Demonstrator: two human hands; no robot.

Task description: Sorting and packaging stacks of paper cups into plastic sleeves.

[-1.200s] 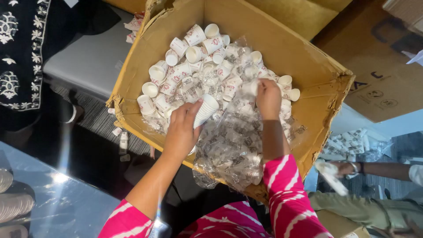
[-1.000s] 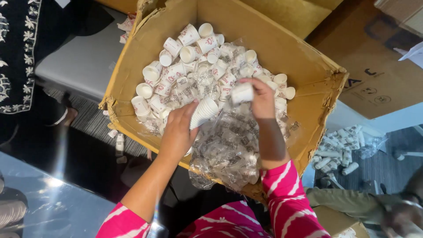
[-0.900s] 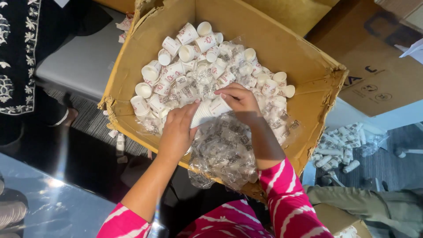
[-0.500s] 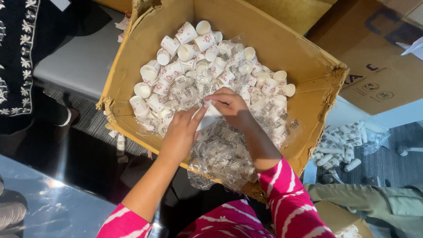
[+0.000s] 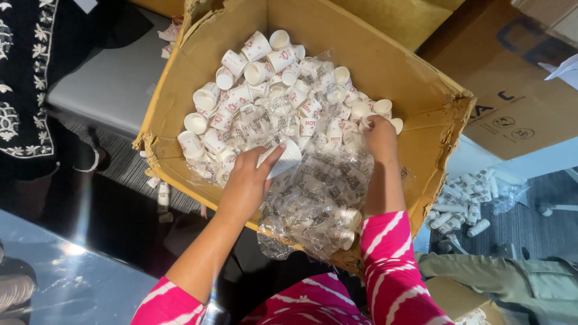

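A big open cardboard box (image 5: 421, 84) holds a heap of small white paper cups (image 5: 253, 66) with red print, partly under a crumpled clear plastic bag (image 5: 313, 198). My left hand (image 5: 245, 183) is shut on a white paper cup (image 5: 283, 158), held on its side over the front of the heap. My right hand (image 5: 380, 137) reaches into the cups at the right side of the box, fingers curled around one small cup (image 5: 367, 125). Both sleeves are pink with white stripes.
A person in a black embroidered garment (image 5: 24, 90) stands at the left beside a grey surface (image 5: 108, 84). More cardboard boxes (image 5: 518, 90) lie at the upper right. Stacks of cups (image 5: 463, 204) lie on the floor at right. A glossy table edge (image 5: 60, 277) is at lower left.
My right hand moved from beside the left hand out to the cups at the box's right side. My left hand kept its cup and shifted slightly toward me.
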